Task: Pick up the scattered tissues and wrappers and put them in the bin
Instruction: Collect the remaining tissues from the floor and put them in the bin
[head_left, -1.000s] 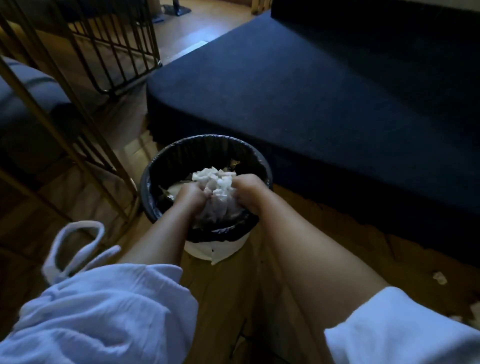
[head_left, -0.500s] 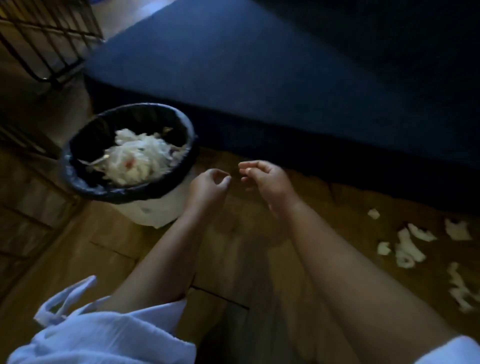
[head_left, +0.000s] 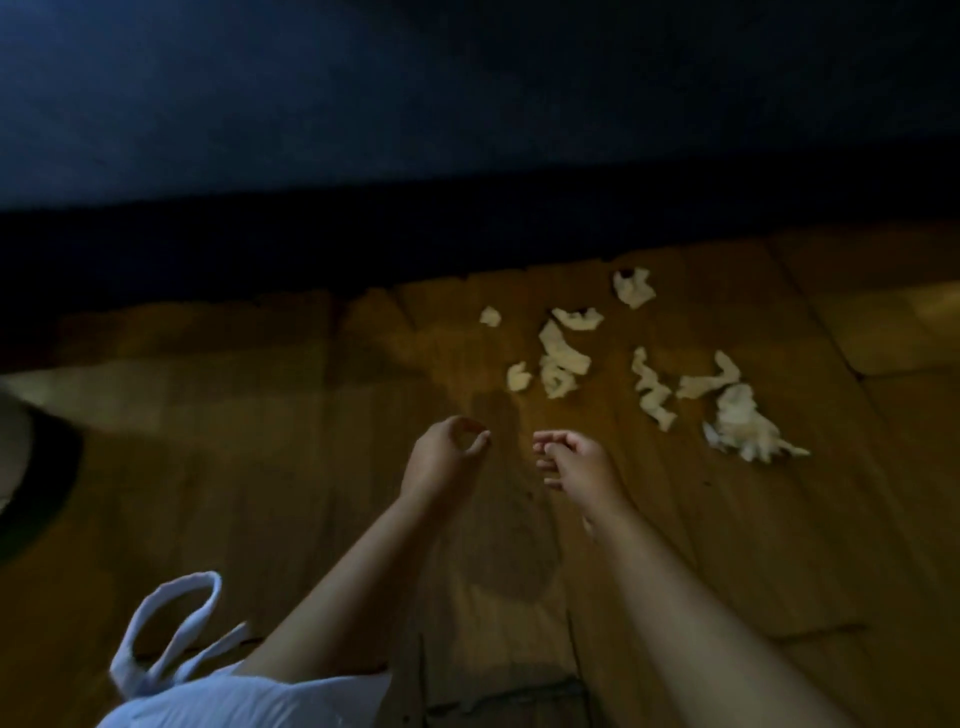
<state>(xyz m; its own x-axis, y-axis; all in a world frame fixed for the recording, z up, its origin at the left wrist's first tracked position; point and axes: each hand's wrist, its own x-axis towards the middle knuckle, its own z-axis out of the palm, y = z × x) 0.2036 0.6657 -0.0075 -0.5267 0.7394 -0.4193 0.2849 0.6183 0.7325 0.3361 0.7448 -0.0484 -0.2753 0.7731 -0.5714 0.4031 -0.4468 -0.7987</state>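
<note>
With one load binned, I swing my left hand (head_left: 447, 460) and right hand (head_left: 579, 470), both empty and loosely curled, from the bin (head_left: 49, 483) at far left toward tissue scraps (head_left: 558, 358) still strewn on the floor (head_left: 260, 493).

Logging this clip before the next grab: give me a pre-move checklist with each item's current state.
1. Left hand empty: ok, fingers loosely curled.
2. Right hand empty: ok.
3. Tissues in view: ok, scattered on the floor ahead of the right hand.
4. Way to them free: ok, only bare floor between.
5. Bin has room: cannot tell, only its rim shows at the left edge.
</note>
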